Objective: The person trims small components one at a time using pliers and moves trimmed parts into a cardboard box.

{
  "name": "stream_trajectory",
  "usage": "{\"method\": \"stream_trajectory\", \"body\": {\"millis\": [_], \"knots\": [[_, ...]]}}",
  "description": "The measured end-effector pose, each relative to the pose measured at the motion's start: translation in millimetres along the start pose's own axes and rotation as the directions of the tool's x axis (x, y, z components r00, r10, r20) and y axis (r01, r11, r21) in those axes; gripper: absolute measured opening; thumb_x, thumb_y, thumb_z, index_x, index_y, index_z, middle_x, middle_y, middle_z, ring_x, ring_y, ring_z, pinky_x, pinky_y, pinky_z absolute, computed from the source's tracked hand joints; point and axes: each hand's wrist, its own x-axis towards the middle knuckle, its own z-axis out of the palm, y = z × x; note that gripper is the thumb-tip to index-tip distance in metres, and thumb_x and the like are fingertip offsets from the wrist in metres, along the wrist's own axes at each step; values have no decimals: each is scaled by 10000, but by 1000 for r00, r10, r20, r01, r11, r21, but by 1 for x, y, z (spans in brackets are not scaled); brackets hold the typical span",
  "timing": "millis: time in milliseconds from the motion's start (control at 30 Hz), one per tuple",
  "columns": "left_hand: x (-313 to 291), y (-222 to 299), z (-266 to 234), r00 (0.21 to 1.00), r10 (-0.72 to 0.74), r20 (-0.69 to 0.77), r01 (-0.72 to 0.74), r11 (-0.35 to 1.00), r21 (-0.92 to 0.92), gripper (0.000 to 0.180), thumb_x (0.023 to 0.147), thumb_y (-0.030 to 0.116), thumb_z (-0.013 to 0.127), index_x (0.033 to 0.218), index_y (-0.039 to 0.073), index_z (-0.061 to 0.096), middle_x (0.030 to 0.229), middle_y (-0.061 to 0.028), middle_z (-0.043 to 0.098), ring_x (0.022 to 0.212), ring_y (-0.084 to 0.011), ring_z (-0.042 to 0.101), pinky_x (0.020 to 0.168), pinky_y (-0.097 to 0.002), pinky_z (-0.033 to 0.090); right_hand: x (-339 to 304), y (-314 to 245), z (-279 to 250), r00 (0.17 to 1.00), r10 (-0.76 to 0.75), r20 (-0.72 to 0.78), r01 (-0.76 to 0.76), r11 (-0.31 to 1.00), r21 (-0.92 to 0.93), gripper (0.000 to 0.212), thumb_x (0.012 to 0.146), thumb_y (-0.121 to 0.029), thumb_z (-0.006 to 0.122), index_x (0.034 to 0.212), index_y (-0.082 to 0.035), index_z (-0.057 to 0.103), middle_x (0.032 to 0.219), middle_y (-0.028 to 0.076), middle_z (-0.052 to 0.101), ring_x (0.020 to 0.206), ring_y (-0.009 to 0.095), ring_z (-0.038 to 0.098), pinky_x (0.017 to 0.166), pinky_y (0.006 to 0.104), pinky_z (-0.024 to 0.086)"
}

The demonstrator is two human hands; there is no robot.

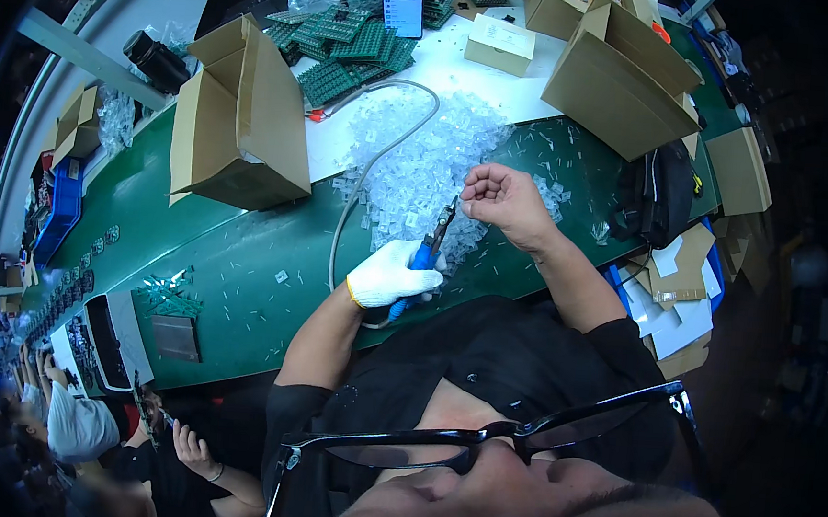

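Observation:
My left hand (398, 275), in a white knit glove with a yellow cuff edge, is closed around blue-handled cutting pliers (425, 257). Their dark jaws point up and away from me. Right beside the jaw tips is my bare right hand (506, 203), fingers curled and thumb pinched against them; whatever is in the pinch is too small to make out. Beneath and beyond both hands spreads a heap of small clear plastic pieces (421, 153). A grey cord (341, 229) loops across the heap and comes down by the pliers' handle end.
Open cardboard boxes stand left (273, 143) and right (618, 81) of the heap. Green grid trays (357, 48), a lit phone (402, 3) and a small cream box (500, 45) lie behind. Thin slivers litter the green table (269, 268). A black bag (656, 194) sits right; co-workers' hands (194, 450) show lower left.

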Motion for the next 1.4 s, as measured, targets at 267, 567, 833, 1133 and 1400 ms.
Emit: {"method": "stream_trajectory", "body": {"millis": [267, 567, 833, 1133, 1400], "knots": [[0, 4, 3, 1000, -16, 15, 19, 981, -192, 336, 920, 240, 835, 1128, 19, 690, 842, -47, 691, 691, -153, 678, 664, -315, 572, -7, 4, -7, 999, 0, -36, 3, 998, 67, 354, 873, 52, 806, 1198, 21, 670, 1059, 81, 730, 959, 128, 714, 871, 280, 612], [3, -4, -4, 997, 29, 76, -6, 959, -284, 405, 920, 239, 850, 1200, -3, 687, 927, -83, 732, 788, -180, 725, 754, -338, 600, -8, 6, -22, 996, -37, -83, 43, 997, 67, 450, 882, 63, 806, 1288, 24, 615, 1103, 100, 712, 961, 131, 711, 871, 288, 620], [3, -8, -6, 996, -1, 90, 17, 984, -178, 570, 884, 334, 867, 1279, -21, 659, 1017, -78, 744, 904, -186, 734, 869, -356, 612, -21, 7, -31, 994, -49, -102, 57, 995, 80, 447, 889, 83, 799, 1291, 21, 612, 1088, 76, 692, 959, 117, 695, 877, 276, 612], [-4, 3, 0, 992, 43, 122, -27, 991, -128, 460, 929, 264, 838, 1270, -2, 681, 975, -50, 746, 882, -143, 709, 813, -315, 572, -11, -3, -6, 999, -17, 48, 14, 998, 64, 487, 868, 70, 825, 1300, -1, 612, 1033, 46, 688, 934, 96, 683, 846, 264, 590], [0, -4, 0, 992, 56, 111, -57, 998, 6, 466, 907, 312, 848, 1240, 27, 689, 954, -40, 732, 865, -129, 682, 781, -309, 550, -13, -12, -9, 995, 50, 87, -56, 997, 62, 504, 846, 65, 835, 1290, -18, 611, 1044, 41, 666, 914, 96, 683, 828, 256, 593]]}}
